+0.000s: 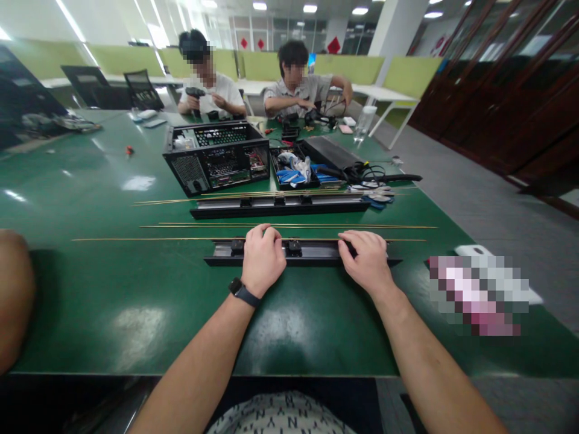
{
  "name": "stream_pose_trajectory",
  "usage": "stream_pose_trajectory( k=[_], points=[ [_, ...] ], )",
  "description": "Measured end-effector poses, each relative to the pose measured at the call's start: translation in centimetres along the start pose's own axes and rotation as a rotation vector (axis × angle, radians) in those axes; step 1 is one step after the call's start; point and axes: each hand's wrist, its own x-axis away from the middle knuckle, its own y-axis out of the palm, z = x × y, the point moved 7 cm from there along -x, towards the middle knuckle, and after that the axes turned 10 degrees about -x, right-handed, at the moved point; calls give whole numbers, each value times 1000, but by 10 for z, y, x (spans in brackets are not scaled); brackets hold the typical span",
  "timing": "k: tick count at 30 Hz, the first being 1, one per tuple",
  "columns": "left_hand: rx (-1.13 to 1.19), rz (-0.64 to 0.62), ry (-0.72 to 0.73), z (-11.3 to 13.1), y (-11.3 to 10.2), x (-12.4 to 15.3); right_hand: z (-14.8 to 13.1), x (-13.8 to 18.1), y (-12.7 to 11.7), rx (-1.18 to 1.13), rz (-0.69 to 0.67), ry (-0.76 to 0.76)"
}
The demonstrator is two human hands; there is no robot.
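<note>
A long thin brass-coloured rod (158,239) runs left to right along the back edge of a black channel-shaped rail (316,249). My left hand (265,254), with a dark watch on its wrist, is closed on the rod near the rail's middle. Towards the rail's right end, my right hand (365,258) pinches the same rod between thumb and fingers. Two small black blocks sit inside the rail, one on each side of my left hand; the black block (295,248) on the right shows best. My hands cover parts of the rail.
Behind lie loose thin rods (316,226) and a second black rail (280,211) with rods on it. Farther back are an open computer case (226,160), a tray with gloves (294,172) and cables (371,172). Two co-workers sit opposite; another person's arm (13,298) is at left.
</note>
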Motion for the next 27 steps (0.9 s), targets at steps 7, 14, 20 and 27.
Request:
stream_pose_trajectory(
  k=[7,14,20,27],
  points=[
    [30,-14,26,4,0,2,1,1,1,4,-1,1],
    [12,-18,6,3,-1,1,0,1,2,-6,-10,-9],
    [23,4,11,2,-2,0,0,0,1,-3,-3,-11],
    [6,-35,39,5,2,1,0,0,2,-1,-14,-7]
  ],
)
